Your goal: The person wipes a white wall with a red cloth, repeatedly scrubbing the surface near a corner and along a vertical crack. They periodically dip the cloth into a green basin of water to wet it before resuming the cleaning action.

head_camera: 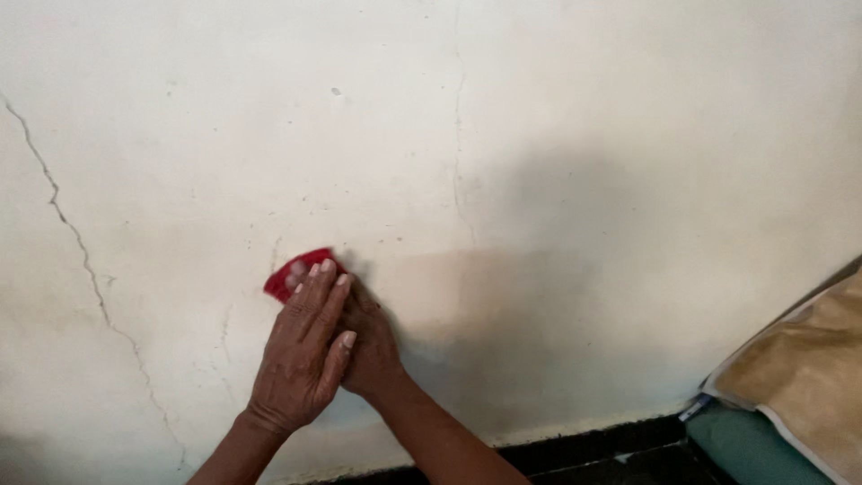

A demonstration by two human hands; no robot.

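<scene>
Both my hands press a small red pad (292, 270) flat against a cream plaster wall (557, 162). My left hand (301, 350) lies on top, fingers together and pointing up at the pad. My right hand (373, 346) is under the left, mostly covered by it, its fingers hidden against the pad. Only the pad's upper left edge shows past the fingertips. The wall around the pad has small specks and marks.
A long crack (85, 260) runs down the wall at the left, and a thinner crack (458, 180) runs down the middle. A dark floor strip (593, 449) lies at the wall's foot. A tan and teal cushion (799, 386) leans at the lower right.
</scene>
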